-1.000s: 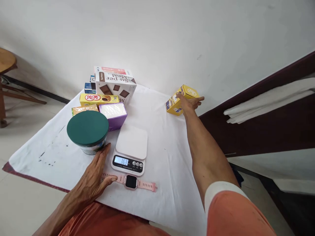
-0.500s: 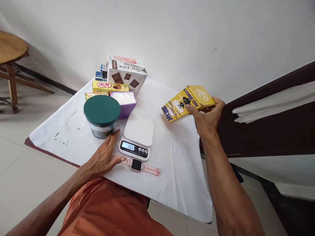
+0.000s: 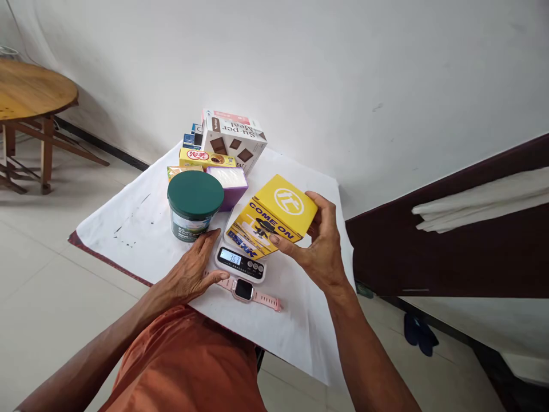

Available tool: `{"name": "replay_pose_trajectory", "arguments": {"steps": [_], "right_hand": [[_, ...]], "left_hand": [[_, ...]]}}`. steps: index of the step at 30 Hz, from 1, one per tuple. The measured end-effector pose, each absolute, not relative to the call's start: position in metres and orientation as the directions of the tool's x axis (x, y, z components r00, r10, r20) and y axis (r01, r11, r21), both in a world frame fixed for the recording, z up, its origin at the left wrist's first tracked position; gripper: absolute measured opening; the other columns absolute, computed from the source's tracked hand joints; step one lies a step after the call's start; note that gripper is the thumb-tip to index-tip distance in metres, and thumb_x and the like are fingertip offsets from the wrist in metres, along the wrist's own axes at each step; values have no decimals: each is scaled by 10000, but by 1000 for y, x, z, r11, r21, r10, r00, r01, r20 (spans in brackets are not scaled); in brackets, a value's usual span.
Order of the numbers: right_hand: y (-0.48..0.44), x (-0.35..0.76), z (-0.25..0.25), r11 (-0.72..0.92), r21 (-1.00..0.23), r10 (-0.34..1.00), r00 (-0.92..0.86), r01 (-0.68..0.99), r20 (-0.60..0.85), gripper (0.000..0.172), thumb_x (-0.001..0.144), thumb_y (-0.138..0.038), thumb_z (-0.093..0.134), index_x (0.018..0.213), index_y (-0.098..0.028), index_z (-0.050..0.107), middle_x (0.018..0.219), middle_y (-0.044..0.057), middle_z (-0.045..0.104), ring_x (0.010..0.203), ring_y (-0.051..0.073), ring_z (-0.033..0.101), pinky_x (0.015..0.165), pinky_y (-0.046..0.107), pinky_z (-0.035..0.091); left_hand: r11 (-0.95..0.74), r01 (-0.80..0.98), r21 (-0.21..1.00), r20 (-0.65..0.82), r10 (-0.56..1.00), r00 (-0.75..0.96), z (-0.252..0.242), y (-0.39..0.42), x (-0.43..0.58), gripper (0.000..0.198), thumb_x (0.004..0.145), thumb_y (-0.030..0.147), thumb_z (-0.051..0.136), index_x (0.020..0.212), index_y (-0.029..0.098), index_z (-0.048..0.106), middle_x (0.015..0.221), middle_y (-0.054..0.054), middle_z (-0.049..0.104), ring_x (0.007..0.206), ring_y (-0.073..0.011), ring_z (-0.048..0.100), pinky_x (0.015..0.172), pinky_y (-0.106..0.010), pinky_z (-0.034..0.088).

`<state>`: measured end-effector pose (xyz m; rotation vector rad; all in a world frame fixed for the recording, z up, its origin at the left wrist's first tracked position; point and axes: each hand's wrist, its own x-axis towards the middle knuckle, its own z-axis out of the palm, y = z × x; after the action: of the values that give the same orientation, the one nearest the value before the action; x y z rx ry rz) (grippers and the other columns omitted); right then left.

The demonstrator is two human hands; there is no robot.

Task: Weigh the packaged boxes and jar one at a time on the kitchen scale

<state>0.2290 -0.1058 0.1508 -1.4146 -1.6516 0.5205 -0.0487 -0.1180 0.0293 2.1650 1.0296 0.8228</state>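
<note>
My right hand [image 3: 319, 243] grips a yellow "COME ON" box [image 3: 274, 214], tilted over the white kitchen scale [image 3: 222, 260]. Whether the box touches the weighing plate, I cannot tell, as it hides most of it. The lit display reads 363. My left hand [image 3: 193, 272] lies on the cloth with its fingers stretched out. Its fingertips are beside the foot of a green-lidded tub [image 3: 195, 197], and its thumb is at the strap of a pink smartwatch [image 3: 243, 290] in front of the scale.
Behind the tub stand a purple box [image 3: 234, 191], a yellow biscuit box [image 3: 208, 157], a tall white "Su-per Meal" box [image 3: 235, 140] and small blue boxes [image 3: 191, 141]. A white cloth [image 3: 128, 223] covers the table, set against the wall. At the left is a round wooden table [image 3: 34, 91].
My right hand has brought the yellow box leftward, from the right side of the table to over the scale. My left hand stays beside the tub. The view has shifted slightly.
</note>
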Motion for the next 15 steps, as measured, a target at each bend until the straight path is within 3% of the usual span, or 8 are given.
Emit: {"name": "replay_pose_trajectory", "arguments": {"steps": [5,10,15], "right_hand": [[-113,241,155,250,-771,939,47,586,340,1305,611,-748,921,1666,-390,240,1578,155,516,1418,396,571,1077,631,559],[-120,246,156,231,-775,932,94,589,350,1250,646,-770,883,1656,-402,244,1644,162,462,1479,394,520,1110,638,528],[-116,230,144,204,-790,945,96,578,314,1199,649,-673,930,1622,-373,299,1516,136,562,1345,354,625,1033,604,607]], "left_hand": [[-495,437,751,247,824,510,35,-118,-50,901,1046,704,468,1713,141,247,1633,-262,452,1522,-399,479,1255,-609,431],[-476,426,770,231,829,509,38,-120,-49,892,1044,712,462,1701,140,274,1609,-246,478,1498,-386,504,1257,-593,434],[-465,425,776,233,839,492,35,-120,-47,882,1041,723,454,1686,140,307,1595,-239,492,1476,-373,526,1257,-583,434]]}}
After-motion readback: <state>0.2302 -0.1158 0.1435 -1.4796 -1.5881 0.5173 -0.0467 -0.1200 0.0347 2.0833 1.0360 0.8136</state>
